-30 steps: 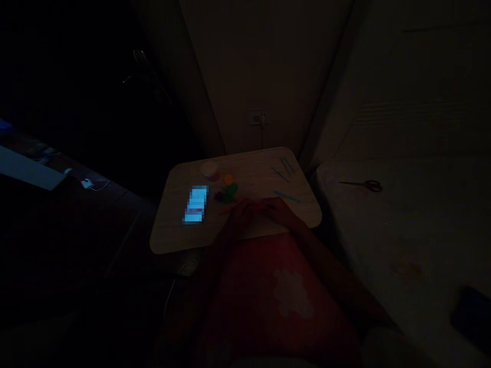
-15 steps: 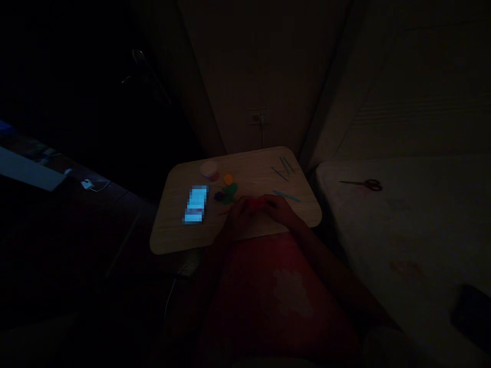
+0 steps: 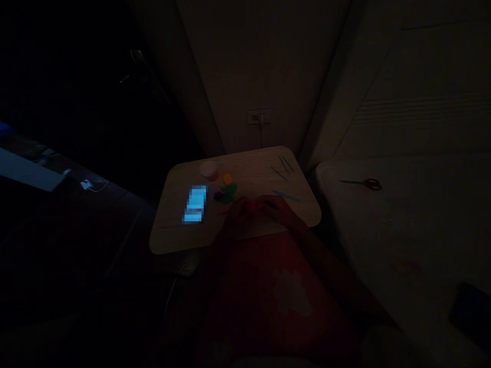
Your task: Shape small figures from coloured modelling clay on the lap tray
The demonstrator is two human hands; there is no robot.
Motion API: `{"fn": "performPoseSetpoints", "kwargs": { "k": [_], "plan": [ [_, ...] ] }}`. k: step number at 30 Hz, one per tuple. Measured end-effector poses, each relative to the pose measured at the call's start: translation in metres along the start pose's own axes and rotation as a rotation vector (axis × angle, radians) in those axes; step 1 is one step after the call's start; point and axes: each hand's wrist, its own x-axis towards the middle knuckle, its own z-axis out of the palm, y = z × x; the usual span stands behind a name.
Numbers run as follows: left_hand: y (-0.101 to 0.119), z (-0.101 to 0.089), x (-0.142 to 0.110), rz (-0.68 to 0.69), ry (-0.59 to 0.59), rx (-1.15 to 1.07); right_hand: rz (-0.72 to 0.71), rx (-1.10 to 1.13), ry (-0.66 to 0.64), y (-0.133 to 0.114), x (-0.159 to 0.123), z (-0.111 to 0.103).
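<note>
Red dough (image 3: 252,205) is seen between the two hands at the near side of the table (image 3: 169,232), close to the middle of its length. It is touched from one side by the left hand (image 3: 237,212), whose fingers are bent, and from the other by the right hand (image 3: 276,208), whose fingers are bent over its end. The hands are kept slightly apart, with the dough bridging them; whether it is gripped or only pressed by either one cannot be told in so little light. Just left of the left hand a red strip (image 3: 225,210) is laid on the wood. Beyond it a purple piece (image 3: 219,196) and a green piece (image 3: 230,190) are bunched together, and an orange piece (image 3: 227,179) is set just past the green. A tub (image 3: 208,170) with a pale lid is stood behind these, near the far edge. Farther left, a lit phone (image 3: 195,204) is laid flat, its screen blurred into squares. Beyond the right hand a blue strip (image 3: 286,196) is placed aslant, and three thin sticks (image 3: 284,164) are spread near the far right corner. Scissors (image 3: 362,184) are laid on a pale surface (image 3: 364,214) to the right, well apart from the table.
</note>
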Motion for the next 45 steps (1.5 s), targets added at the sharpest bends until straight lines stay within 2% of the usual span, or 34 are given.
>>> {"fn": "performPoseSetpoints", "kwargs": {
  "k": [6,16,22,25,30,38,45],
  "plan": [
    [0.003,0.002,0.002,0.015,-0.006,0.013,0.001,0.061,-0.021,-0.001,0.000,0.001],
    [-0.002,0.002,0.001,0.018,-0.003,0.045,-0.019,0.019,-0.034,-0.002,0.000,-0.001],
    [0.000,0.004,0.000,0.085,-0.085,0.079,0.006,0.076,-0.040,-0.006,-0.001,-0.001],
    [0.005,0.004,-0.001,0.060,-0.125,0.048,-0.002,0.056,-0.035,-0.004,0.000,-0.001],
    [0.009,0.003,-0.001,0.063,-0.052,0.037,-0.002,0.038,-0.033,-0.001,0.000,0.000],
    [0.003,0.004,0.000,0.015,0.013,0.015,-0.027,-0.081,-0.042,-0.001,0.001,0.000],
    [0.006,0.004,0.001,0.022,0.002,0.038,-0.012,-0.097,-0.029,-0.001,0.000,0.000]
  ]
}}
